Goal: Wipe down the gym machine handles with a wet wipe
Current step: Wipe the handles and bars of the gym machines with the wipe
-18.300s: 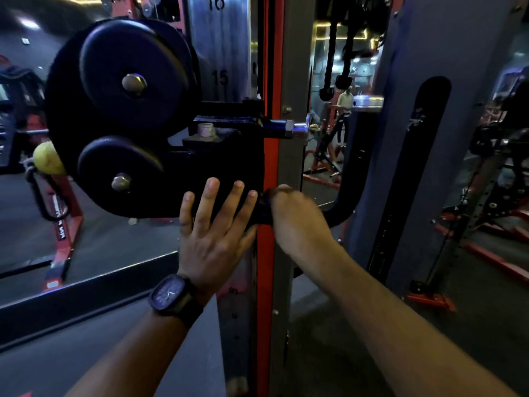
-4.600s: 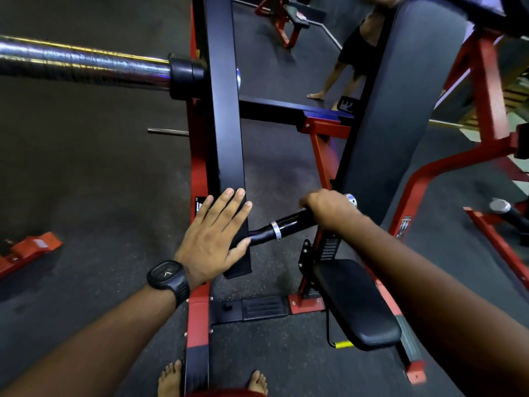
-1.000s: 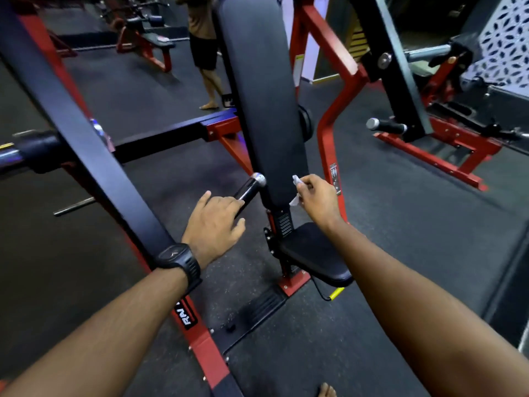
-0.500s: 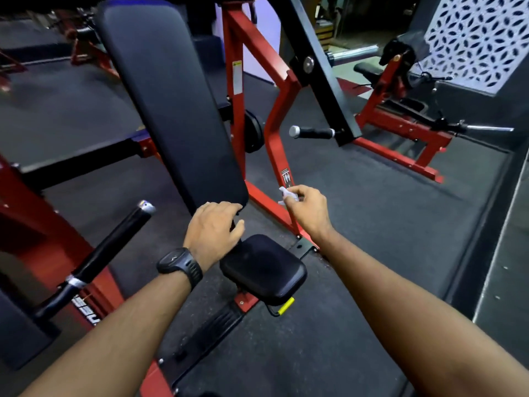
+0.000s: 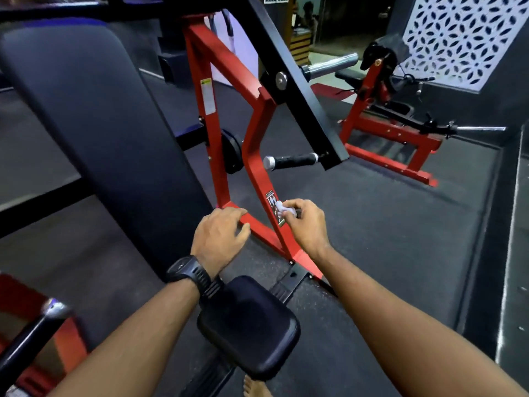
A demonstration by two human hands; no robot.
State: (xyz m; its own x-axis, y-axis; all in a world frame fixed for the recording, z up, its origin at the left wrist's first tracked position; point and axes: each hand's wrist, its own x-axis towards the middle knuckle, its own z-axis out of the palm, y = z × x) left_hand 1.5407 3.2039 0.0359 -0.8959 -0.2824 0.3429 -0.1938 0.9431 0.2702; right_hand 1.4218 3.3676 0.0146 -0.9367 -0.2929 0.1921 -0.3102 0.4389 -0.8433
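Observation:
My right hand (image 5: 307, 224) pinches a small crumpled white wet wipe (image 5: 280, 208) in front of the machine's red frame (image 5: 259, 156). My left hand (image 5: 219, 234), with a black watch on its wrist, hovers with loosely curled fingers and holds nothing. Beyond both hands, the right black handle (image 5: 292, 161) with its silver end cap sticks out from a black lever arm. The left black handle (image 5: 31, 336) shows at the bottom left corner, behind my left forearm.
A tall black back pad (image 5: 94, 133) fills the left. The small black seat (image 5: 249, 325) sits below my wrists. Another red machine (image 5: 386, 130) stands at the far right on the dark rubber floor. A patterned white panel (image 5: 458, 35) hangs at the top right. A bare foot (image 5: 254, 388) shows at the bottom.
My view has swung right along the machine. The left handle has slid to the bottom left corner and the right handle has come nearer. Both hands moved right, the wipe still in my right hand.

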